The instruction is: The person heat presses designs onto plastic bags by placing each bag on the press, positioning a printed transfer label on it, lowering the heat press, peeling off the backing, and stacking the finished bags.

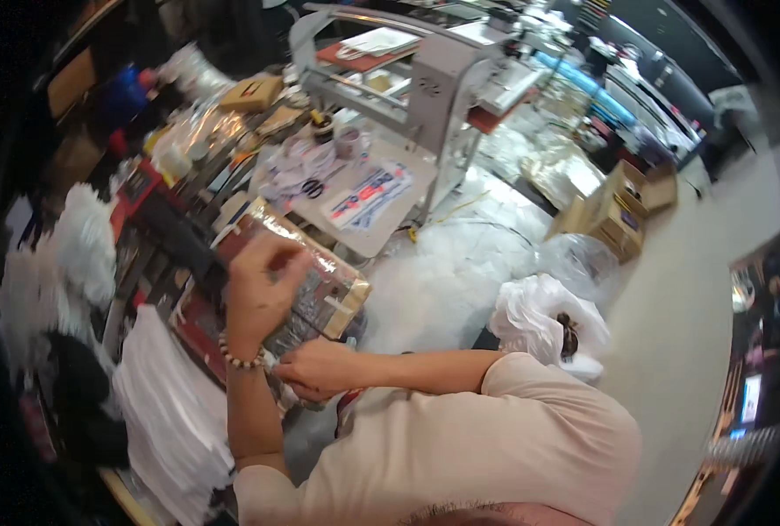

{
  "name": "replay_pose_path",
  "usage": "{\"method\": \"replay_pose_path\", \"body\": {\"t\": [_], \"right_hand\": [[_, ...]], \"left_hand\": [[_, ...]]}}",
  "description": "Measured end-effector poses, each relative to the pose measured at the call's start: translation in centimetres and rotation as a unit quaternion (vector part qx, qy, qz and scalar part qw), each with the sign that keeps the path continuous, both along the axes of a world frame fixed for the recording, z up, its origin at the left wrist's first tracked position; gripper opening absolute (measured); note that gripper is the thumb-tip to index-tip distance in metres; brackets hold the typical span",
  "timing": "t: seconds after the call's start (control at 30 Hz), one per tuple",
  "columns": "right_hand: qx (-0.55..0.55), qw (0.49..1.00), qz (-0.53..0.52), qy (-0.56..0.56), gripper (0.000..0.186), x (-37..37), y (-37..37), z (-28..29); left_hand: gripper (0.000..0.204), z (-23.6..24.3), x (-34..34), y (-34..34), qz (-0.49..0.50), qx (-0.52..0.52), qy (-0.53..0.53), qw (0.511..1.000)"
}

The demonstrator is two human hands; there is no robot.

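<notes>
Currently, our left hand [269, 279] hangs over a pale-edged board [356, 294] with a dark reddish face, its fingers loosely curled; motion blur and the angle leave us unable to tell whether anything sits inside them. Around that wrist we wear a bracelet [242, 354] of small round beads, mixed light and dark. Our right hand [321, 366] reaches across from the side, its bent fingertips drawn together just beside the beads, near the lower edge of the board; whether they pinch something there, we cannot tell. Crinkled, glossy clear film [295, 326] lies across part of the board and catches the light. On our left we have a stack of soft white cloth [166, 399], layered in long folds, and beyond it a rumpled white heap [87, 241]. Ahead of us, a smooth, flat grey counter [388, 235] carries a sheet [368, 200] printed in blue and red, black-handled scissors [313, 188] and a short round cup [348, 142]. A boxy metal machine [447, 83] rises behind it. Toward our right, thin, cloudy plastic [438, 294] billows beside a puffy white bundle [543, 317], and a stiff brown cardboard box [619, 215] stands with its flaps open.
</notes>
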State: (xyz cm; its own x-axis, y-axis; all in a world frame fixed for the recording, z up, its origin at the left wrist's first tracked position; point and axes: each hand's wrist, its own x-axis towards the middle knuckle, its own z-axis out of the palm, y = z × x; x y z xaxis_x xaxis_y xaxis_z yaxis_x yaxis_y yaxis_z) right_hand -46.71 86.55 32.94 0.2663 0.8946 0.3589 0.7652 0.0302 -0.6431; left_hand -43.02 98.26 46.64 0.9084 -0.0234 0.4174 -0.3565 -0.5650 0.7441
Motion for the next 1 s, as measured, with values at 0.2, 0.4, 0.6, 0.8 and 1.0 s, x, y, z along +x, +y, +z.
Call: {"method": "replay_pose_path", "body": {"t": [0.2,0.4,0.6,0.8,1.0], "right_hand": [[-0.058,0.996,-0.069,-0.013,0.032,0.4,0.2,-1.6],[-0.073,0.991,-0.099,0.045,0.032,-0.6,0.7,-4.2],[-0.188,0.964,-0.189,0.018,0.042,-0.8,1.2,-2.4],[-0.205,0.959,-0.197,0.018,0.042,-1.1,0.8,0.6],[-0.222,0.944,-0.244,0.001,0.038,-1.2,0.7,-0.5]], "left_hand": [[0.022,-1.3,4.1,-6.8,-0.396,0.149,0.052,0.904],[0.030,-10.6,6.6,-9.1,-0.473,0.250,0.110,0.837],[0.044,-13.4,7.7,-7.4,-0.468,0.371,0.189,0.779],[0.046,-13.4,8.4,-6.5,-0.453,0.291,0.210,0.816],[0.048,-13.0,8.3,-8.1,-0.462,0.353,0.205,0.787]]}}
